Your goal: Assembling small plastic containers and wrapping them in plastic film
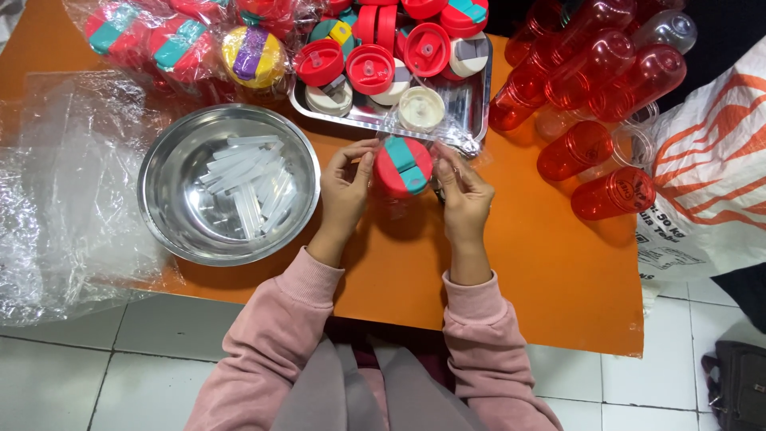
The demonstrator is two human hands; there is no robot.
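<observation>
Head view, looking straight down: both hands hold a red lid with a teal flap (403, 165) over the orange table (527, 263), left hand (345, 191) and right hand (463, 194) pinching its sides. It faces up, flap running diagonally. Many loose lids fill the metal tray (471, 112); uncapped red bottles (594, 88) lie right, so most work seemingly remains.

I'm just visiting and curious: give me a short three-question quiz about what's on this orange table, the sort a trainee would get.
1. True or false: both hands hold the red lid with a teal flap.
2. What lies in the round steel bowl? A) clear straws B) red lids C) bottles
3. On which side of the table do the red bottles lie, the person's left or right?

Key:
1. True: left hand and right hand grip the lid.
2. A: straws in the bowl.
3. Right: bottles on the table.
</observation>
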